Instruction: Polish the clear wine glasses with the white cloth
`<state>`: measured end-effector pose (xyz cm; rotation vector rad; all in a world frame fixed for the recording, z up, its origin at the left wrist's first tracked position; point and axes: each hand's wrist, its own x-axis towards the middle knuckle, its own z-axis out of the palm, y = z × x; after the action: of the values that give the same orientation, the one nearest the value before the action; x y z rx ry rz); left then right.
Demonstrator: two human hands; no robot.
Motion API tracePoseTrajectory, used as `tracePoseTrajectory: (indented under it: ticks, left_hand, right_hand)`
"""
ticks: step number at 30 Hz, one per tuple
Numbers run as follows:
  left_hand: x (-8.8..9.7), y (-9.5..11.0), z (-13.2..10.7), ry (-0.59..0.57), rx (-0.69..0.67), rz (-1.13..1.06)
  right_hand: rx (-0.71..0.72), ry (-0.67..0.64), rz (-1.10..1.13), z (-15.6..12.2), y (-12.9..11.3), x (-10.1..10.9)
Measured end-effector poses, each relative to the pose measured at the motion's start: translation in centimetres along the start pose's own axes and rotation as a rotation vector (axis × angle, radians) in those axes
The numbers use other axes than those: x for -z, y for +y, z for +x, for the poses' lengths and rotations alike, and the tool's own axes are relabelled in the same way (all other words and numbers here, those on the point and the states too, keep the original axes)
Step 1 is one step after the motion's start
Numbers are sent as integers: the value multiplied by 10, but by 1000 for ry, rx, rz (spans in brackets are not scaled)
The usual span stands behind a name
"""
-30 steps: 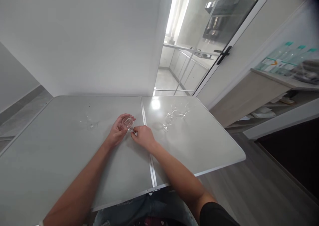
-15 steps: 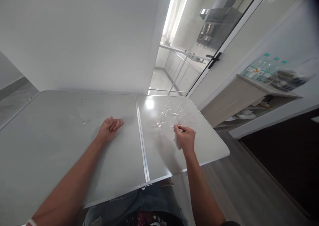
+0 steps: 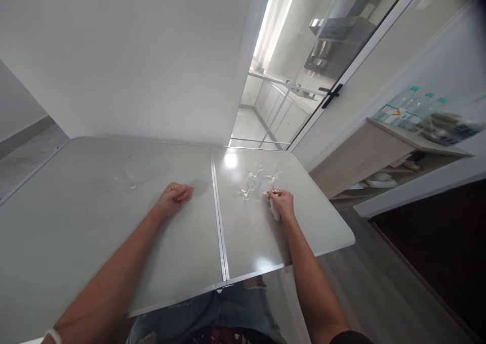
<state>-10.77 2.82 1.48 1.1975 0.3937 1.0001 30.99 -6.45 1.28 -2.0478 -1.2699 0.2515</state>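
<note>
- Right hand [image 3: 281, 201] over the desk's right half, and I see the grip pinched on a white cloth [image 3: 274, 213] that droops below the fingers.
- The fingertips are right at the foot of a glass [image 3: 265, 193]; it's so clear that I cannot tell whether they pinch the foot or only touch it.
- That glass is on the right half of the desk [image 3: 182, 255], at the near side of a small cluster [image 3: 255, 176] of clear stemware.
- Just left of it, I've got another foot [image 3: 246, 196] flat on the surface, its bowl blending into the ones behind.
- Over to my left hand [image 3: 175, 198]: grip pressed together, fingers folded into a loose fist, down by the desk on the left half, near the metal seam [image 3: 218, 222].
- Beyond that fist, well apart from the cluster, I pick out one more clear piece [image 3: 132, 186], too faint to trace.
- White band [image 3: 54, 335] on my left wrist, dark sleeve [image 3: 349, 337] on the right arm.
- Off to the right, bottles [image 3: 404, 106] with green caps top a cabinet [image 3: 374, 149], beside the glazed door [image 3: 288, 103].
</note>
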Motion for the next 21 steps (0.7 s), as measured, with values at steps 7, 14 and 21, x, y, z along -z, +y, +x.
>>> tracePoseTrajectory:
  ticks: [7,14,21]
  left_hand:
    - [-3,0,1,28,-11,-21]
    - [-4,-6,0,111,-57,14]
    - [-1,-12,8,405,-37,-92]
  right_hand:
    - [-20,12,-34,5,0,-3]
    - [-70,218,-328,-54,-34,41]
    - [714,21,191,-156,-212,-20]
